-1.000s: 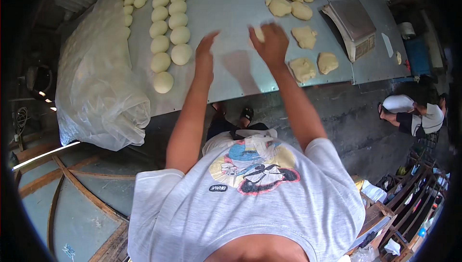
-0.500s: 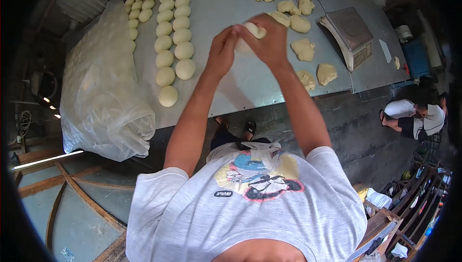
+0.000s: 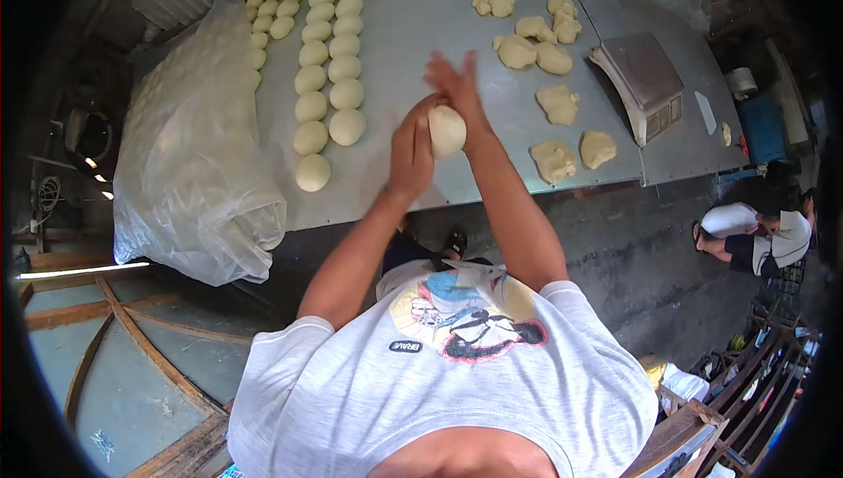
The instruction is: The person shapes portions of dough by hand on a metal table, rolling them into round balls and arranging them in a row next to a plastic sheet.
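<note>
So, nearest the eye, there's the printed pale-grey T-shirt [image 3: 439, 373], and out past it both forearms reach over the metal-topped table [image 3: 399, 48]. The left hand [image 3: 413, 151] cups the left side of a smooth, pale dough ball [image 3: 449, 132], its fingers together and curved; whether they actually grip, I can't tell. The right hand [image 3: 458, 87] is open, slightly blurred, fingers spread and pointing away, the heel of its palm beside the ball. That puts the ball between the two hands, above the front part of the table; whether it touches the metal, I can't say.

Over on the left, clear plastic sheeting [image 3: 198, 153] drapes the table's end, and two lines of rounded dough balls [image 3: 347, 93] run toward the back. Over on the right, rough dough lumps [image 3: 557, 105] lie scattered beside a weighing scale [image 3: 641, 65]. Farther off, another person [image 3: 786, 234] in a pale top.
</note>
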`<state>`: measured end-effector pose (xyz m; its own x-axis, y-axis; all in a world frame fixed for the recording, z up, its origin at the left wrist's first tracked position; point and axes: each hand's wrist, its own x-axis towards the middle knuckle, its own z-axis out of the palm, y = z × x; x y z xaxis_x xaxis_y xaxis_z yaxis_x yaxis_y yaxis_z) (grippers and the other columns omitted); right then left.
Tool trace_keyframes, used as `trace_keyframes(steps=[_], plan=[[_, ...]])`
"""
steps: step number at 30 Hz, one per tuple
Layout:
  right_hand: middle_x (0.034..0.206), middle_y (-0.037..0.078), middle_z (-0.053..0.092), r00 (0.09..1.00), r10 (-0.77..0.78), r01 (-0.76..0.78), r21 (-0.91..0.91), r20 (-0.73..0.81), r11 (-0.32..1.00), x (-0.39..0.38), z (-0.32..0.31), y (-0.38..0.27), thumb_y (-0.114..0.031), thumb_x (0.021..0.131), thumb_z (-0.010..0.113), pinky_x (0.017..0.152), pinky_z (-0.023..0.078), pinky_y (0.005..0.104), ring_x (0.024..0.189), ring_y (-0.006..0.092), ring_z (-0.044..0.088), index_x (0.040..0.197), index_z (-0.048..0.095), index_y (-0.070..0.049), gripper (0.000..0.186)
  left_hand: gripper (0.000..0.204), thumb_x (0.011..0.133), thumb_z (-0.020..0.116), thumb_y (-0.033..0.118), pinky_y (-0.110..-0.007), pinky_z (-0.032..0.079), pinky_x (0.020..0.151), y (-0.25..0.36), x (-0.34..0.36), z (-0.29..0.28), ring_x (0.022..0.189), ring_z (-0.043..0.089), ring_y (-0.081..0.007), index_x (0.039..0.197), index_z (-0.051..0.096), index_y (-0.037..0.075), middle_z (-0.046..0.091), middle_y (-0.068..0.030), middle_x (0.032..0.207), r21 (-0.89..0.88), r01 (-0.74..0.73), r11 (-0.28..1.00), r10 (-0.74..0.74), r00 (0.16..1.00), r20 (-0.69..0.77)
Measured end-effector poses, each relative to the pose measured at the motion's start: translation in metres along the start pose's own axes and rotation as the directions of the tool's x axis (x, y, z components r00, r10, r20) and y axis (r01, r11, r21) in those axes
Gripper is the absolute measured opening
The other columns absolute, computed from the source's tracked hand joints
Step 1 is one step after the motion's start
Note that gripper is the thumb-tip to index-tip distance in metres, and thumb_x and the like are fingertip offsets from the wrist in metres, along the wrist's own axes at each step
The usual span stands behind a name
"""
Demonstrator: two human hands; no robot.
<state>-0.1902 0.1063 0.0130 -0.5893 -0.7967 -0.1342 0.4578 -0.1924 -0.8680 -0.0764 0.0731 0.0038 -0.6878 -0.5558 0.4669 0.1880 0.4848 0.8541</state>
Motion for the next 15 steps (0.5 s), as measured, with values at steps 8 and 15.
trace_keyframes(steps=[8,15], plan=[[0.067,0.013,0.064,0.762,-0.635,0.558,-0.626,0.127,0.545,-0.056,0.034,-0.08,-0.045,0.102,0.034,0.056,0.044,0.0376,0.061,0.0246,0.06,0.075,0.066,0.0,0.062,0.066,0.104,0.042,0.045,-0.039,0.049,0.087,0.037,0.047,-0.048,0.095,0.065,-0.027,0.149,0.025,0.001,0.065,-0.0165,0.106,0.123,0.142,0.982,-0.143,0.99,-0.007],[0.117,0.022,0.063,0.536,-0.362,0.814,-0.352,0.763,0.462,-0.086,0.051,-0.052,-0.065,0.095,0.03,0.104,0.036,0.0475,0.123,0.0353,0.052,0.102,0.068,0.0,0.076,0.07,0.097,0.053,0.054,-0.038,0.045,0.101,0.061,-0.05,-0.035,0.119,0.055,-0.0202,0.142,0.042,0.001,0.051,-0.0099,0.135,-0.776,0.179,0.605,-0.063,0.982,0.178]])
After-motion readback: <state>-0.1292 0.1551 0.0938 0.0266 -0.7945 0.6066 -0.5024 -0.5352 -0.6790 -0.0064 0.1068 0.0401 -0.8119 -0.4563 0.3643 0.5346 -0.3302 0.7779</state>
